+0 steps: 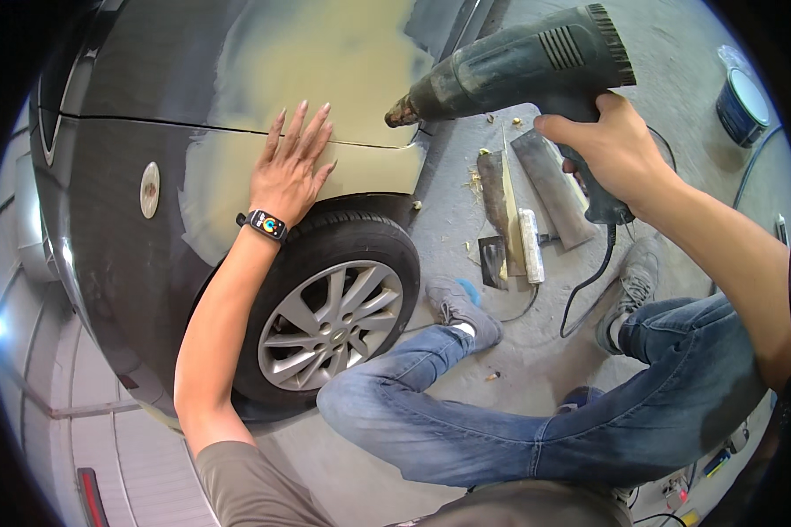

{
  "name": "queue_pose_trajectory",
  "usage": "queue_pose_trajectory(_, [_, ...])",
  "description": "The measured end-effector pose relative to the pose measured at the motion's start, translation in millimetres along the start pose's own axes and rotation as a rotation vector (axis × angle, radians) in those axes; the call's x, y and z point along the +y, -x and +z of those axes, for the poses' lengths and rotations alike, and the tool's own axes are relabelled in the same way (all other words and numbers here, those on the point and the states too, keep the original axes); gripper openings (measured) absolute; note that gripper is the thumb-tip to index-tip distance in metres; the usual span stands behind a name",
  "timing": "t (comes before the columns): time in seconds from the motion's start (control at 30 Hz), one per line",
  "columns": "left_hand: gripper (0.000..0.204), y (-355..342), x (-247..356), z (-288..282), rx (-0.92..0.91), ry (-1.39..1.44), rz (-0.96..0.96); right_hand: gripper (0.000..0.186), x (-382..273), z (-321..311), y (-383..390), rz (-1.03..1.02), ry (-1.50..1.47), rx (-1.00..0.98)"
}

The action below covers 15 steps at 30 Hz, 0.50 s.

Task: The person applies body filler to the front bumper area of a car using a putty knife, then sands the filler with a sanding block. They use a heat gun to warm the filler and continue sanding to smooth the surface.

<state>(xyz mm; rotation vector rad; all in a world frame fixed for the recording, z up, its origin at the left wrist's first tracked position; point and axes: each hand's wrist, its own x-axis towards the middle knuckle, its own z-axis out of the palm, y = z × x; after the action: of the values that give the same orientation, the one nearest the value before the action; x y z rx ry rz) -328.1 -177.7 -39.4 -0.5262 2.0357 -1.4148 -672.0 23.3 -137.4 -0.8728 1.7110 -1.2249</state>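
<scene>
My right hand (622,156) grips the handle of a dark green heat gun (518,70), its stained nozzle pointing left at the car's bodywork. The nozzle tip stays a little way off the panel. My left hand (292,171) lies with fingers spread on the fender (369,164), fingertips around the seam above the wheel arch. Yellowish body filler (325,61) covers the fender and the panel beyond the seam, its edges fading into dark grey paint. A smartwatch (266,225) sits on my left wrist. Whether the gun is running, I cannot tell.
Below my left arm is the wheel (330,325). On the floor lie a long grey board (553,189), a stained strip (498,198), a white tube (530,246) and a dark square piece (493,262). The gun's cord (580,294) loops down near my shoes. A blue tub (743,107) stands far right.
</scene>
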Motion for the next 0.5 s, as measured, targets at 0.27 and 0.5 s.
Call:
queue_pose_trajectory(0.27, [0.071,-18.4,14.7,4.3,-0.008,0.067,0.1,0.053,5.3,-3.8,-5.0,0.001,0.015,0.027])
queue_pose_trajectory(0.5, [0.072,-23.0,23.4,9.8,0.027,0.048,0.131,0.055,7.6,-9.7,-7.2,0.02,0.019,0.036])
